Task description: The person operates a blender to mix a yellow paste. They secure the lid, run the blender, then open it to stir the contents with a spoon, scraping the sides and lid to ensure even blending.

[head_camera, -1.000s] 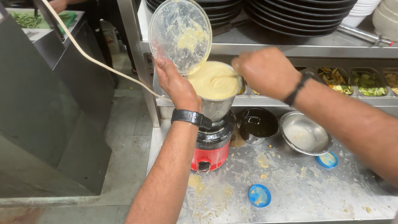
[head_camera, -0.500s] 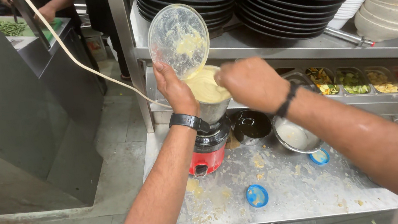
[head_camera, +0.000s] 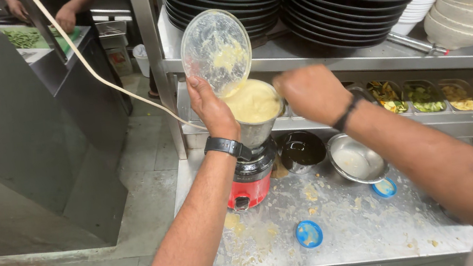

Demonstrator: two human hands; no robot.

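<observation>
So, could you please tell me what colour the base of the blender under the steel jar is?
Red blender base, seen clearly in the head view.

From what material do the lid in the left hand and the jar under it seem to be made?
The lid in the left hand looks like clear plastic: the shelf shows through it, blurred by smears of yellow paste. The jar appears to be brushed steel: grey, with dull reflections on its wall.

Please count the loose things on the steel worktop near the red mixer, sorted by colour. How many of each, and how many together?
Blue: 2, a round blue lid and a second round blue lid.
Black: 1, a round black bowl.
Silver: 1, a round steel bowl.
Total: 4.
</observation>
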